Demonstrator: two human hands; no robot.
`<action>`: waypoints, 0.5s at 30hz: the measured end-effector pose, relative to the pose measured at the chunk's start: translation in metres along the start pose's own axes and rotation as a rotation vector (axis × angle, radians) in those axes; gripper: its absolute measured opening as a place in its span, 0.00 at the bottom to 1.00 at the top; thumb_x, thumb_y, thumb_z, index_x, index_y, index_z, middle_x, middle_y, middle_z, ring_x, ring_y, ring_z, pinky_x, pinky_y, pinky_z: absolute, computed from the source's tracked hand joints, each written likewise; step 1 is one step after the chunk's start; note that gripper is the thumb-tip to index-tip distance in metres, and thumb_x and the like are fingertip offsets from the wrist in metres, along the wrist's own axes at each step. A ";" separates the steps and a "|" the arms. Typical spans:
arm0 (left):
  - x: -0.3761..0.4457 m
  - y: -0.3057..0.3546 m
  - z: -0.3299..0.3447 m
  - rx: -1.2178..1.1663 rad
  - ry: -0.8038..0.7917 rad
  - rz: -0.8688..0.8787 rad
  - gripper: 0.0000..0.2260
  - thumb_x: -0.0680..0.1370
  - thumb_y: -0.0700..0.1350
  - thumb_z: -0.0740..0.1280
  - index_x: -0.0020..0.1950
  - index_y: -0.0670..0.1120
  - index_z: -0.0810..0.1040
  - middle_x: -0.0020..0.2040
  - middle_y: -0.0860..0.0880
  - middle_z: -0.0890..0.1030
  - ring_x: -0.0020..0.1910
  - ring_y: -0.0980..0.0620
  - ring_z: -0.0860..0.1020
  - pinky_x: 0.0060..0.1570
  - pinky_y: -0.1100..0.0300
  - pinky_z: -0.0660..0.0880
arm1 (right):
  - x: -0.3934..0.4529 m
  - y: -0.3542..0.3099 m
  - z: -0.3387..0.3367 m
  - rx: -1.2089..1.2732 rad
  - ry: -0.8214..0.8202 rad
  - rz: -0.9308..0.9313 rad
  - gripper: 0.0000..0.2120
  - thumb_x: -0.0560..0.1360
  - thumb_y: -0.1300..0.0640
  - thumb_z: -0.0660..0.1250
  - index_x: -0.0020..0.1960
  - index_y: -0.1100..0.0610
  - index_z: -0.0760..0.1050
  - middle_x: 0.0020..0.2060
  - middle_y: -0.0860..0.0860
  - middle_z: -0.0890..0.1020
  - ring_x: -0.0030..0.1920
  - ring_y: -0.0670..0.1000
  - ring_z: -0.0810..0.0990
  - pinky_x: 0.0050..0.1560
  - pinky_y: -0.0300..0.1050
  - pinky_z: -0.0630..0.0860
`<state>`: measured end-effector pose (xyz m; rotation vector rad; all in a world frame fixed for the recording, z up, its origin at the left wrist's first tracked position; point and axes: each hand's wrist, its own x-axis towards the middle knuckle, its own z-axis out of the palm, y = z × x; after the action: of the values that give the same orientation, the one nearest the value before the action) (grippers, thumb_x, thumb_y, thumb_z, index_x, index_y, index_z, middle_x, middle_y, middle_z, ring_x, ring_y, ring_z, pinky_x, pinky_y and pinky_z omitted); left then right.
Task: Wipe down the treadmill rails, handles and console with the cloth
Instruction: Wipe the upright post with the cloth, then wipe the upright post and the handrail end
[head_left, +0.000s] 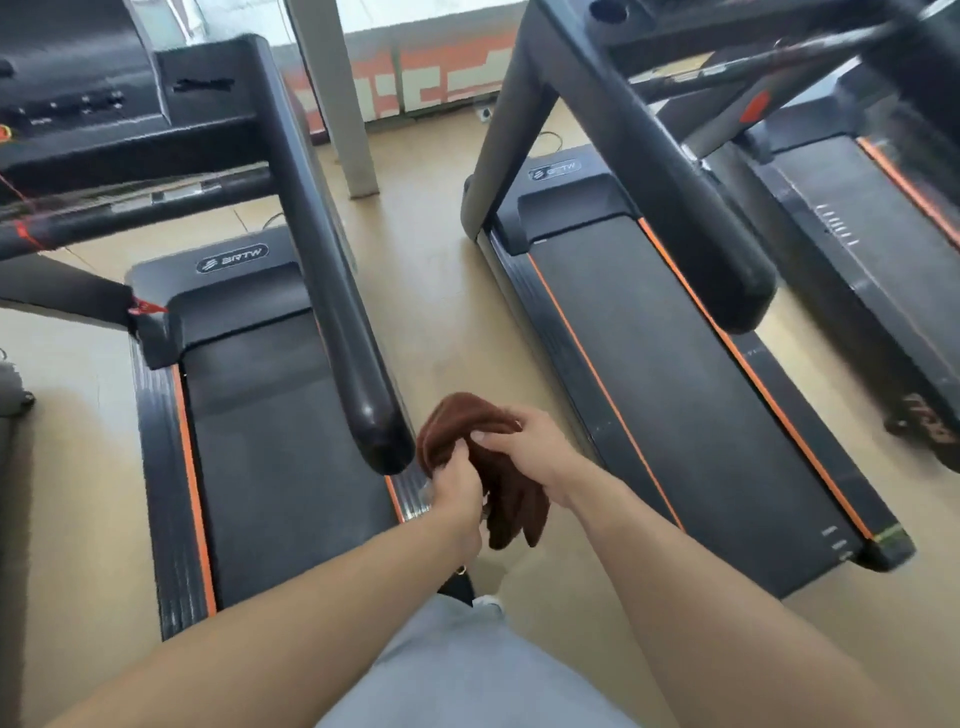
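Hanging bunched between both my hands, the brown cloth (488, 467) is gripped low by my left hand (457, 488), fingers curled round it; my right hand (524, 447) pinches its upper fold. Just left of my fingers ends the treadmill's black handle (337, 291).

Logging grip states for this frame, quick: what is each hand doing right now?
Left hand: closed, gripping the lower part of the brown cloth.
Right hand: closed, fingers pinching the cloth's upper fold.
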<state>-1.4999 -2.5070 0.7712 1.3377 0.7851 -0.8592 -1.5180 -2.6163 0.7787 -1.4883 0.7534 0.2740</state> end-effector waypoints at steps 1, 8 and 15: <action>0.004 0.002 0.005 0.108 0.002 0.047 0.22 0.84 0.57 0.61 0.74 0.47 0.69 0.68 0.43 0.77 0.64 0.42 0.76 0.62 0.47 0.75 | -0.004 -0.002 -0.012 -0.048 0.008 -0.021 0.11 0.74 0.60 0.77 0.55 0.52 0.84 0.45 0.51 0.88 0.48 0.50 0.87 0.59 0.54 0.82; 0.020 0.076 0.053 0.428 -0.370 0.281 0.14 0.83 0.58 0.61 0.51 0.52 0.82 0.53 0.51 0.84 0.53 0.56 0.80 0.51 0.65 0.71 | -0.018 -0.037 -0.081 -0.350 -0.070 -0.137 0.14 0.73 0.62 0.76 0.53 0.46 0.85 0.46 0.51 0.87 0.45 0.47 0.84 0.51 0.48 0.80; 0.043 0.120 0.097 0.823 -0.575 0.563 0.18 0.84 0.51 0.63 0.46 0.38 0.82 0.40 0.48 0.80 0.40 0.53 0.76 0.43 0.58 0.72 | -0.007 -0.061 -0.114 -0.397 0.130 -0.135 0.13 0.69 0.62 0.79 0.51 0.49 0.83 0.42 0.47 0.87 0.43 0.47 0.84 0.49 0.47 0.80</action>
<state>-1.3745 -2.6027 0.7993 1.7579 -0.4505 -1.0643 -1.5191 -2.7292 0.8413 -1.9400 0.7250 0.2344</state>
